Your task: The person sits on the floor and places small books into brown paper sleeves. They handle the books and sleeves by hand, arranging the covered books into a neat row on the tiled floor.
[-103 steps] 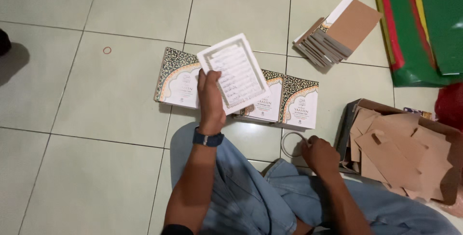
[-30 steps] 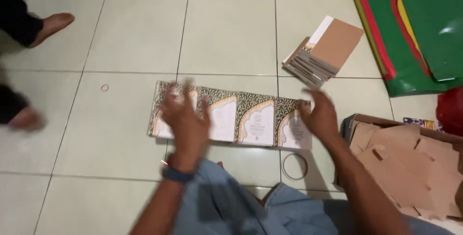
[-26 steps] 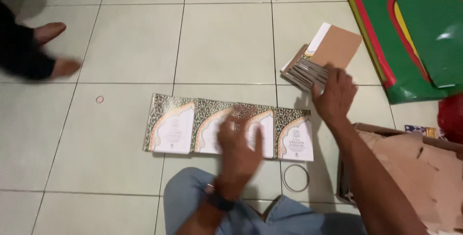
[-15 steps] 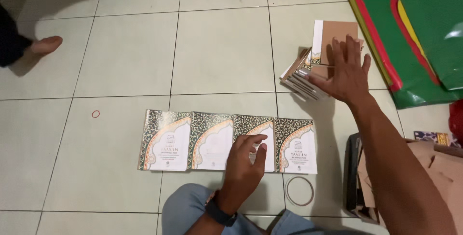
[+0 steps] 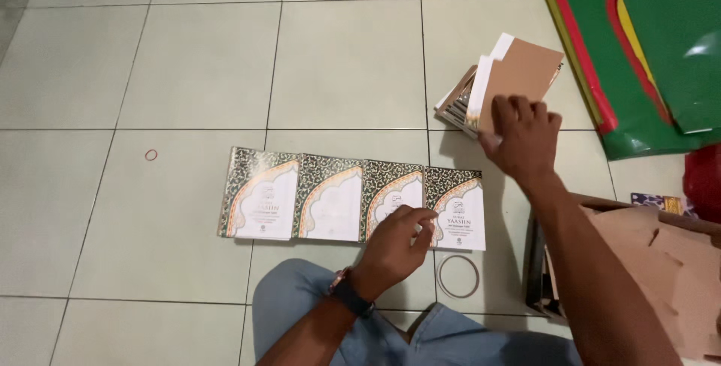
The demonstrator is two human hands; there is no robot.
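Several small booklets with ornate gold-and-dark covers (image 5: 323, 197) lie side by side in a row on the tiled floor in front of my knees. My left hand (image 5: 398, 242) rests over the row with fingertips touching a booklet near its right end, holding nothing. My right hand (image 5: 522, 137) reaches up to a stack of brown-backed booklets (image 5: 481, 99) and grips the top one (image 5: 518, 77), lifting its near edge off the stack.
A cardboard box of brown card pieces (image 5: 646, 261) stands at my right. A clear tape ring (image 5: 458, 276) lies below the row, a red rubber band (image 5: 151, 155) to the left. A green, red and yellow mat (image 5: 638, 43) covers the far right.
The white-framed booklet my left hand held is gone from it. The left hand came down onto the row; my right hand reached out to the stack and took hold of its top booklet.
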